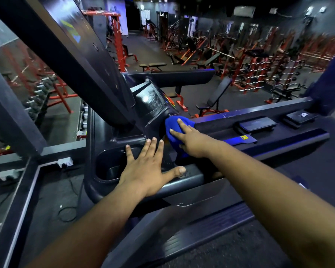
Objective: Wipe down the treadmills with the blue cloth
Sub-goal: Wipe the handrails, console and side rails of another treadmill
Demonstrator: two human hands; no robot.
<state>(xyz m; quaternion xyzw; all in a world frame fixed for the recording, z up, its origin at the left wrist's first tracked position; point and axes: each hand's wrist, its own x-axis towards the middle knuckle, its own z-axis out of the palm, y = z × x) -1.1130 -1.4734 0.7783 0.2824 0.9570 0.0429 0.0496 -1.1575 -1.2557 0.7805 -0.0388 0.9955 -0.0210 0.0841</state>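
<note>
Wiping step in hand: blue cloth (175,130) on the treadmill console (124,151).

The cloth lies bunched at the console's centre, just below the screen (150,100), pressed flat under the right hand (191,141), fingers spread, not clenched. The left hand (147,169) rests open and empty beside the cup holder (106,167), bracing. The next move likely calls for sweeping the cloth across the remaining console surface and the handrail (249,113).
</note>
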